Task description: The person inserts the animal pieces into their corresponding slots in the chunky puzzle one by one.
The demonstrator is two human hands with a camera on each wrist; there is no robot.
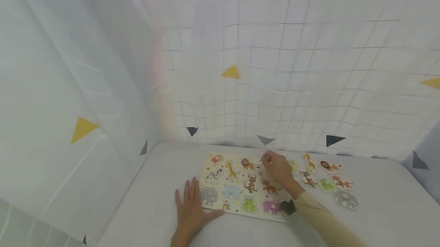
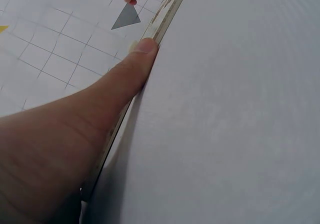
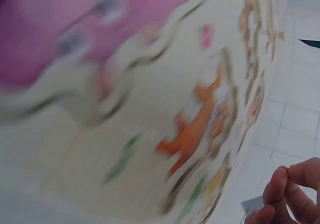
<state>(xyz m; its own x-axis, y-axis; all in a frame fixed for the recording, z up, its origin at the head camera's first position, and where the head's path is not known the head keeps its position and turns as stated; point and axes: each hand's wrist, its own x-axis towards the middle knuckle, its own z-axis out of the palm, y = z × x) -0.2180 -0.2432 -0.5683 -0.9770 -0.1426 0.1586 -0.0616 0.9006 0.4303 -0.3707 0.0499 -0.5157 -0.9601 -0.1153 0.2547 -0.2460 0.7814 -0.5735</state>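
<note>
A wooden animal puzzle board (image 1: 258, 215) lies on the white table. My left hand (image 1: 191, 212) rests spread at its lower left corner, the fingers straight along the left side; the left wrist view shows the thumb (image 2: 145, 46) against the board's edge. Over the upper right part of the board is my right hand (image 1: 280, 168), its fingers curled. Its thumb and index fingertips meet in the right wrist view, with no piece showing between them. Around the board's middle sit a giraffe (image 1: 232, 171) and a kangaroo (image 1: 251, 184). A purple hippo (image 1: 271, 207) lies near the right wrist.
Loose animal pieces lie right of the board: a giraffe (image 1: 310, 163), a lion (image 1: 330, 166), a kangaroo (image 1: 308, 178), a frog (image 1: 325, 184), an orange animal (image 1: 341, 182) and a grey elephant (image 1: 346, 199). A white gridded wall (image 1: 261, 109) rises behind the table.
</note>
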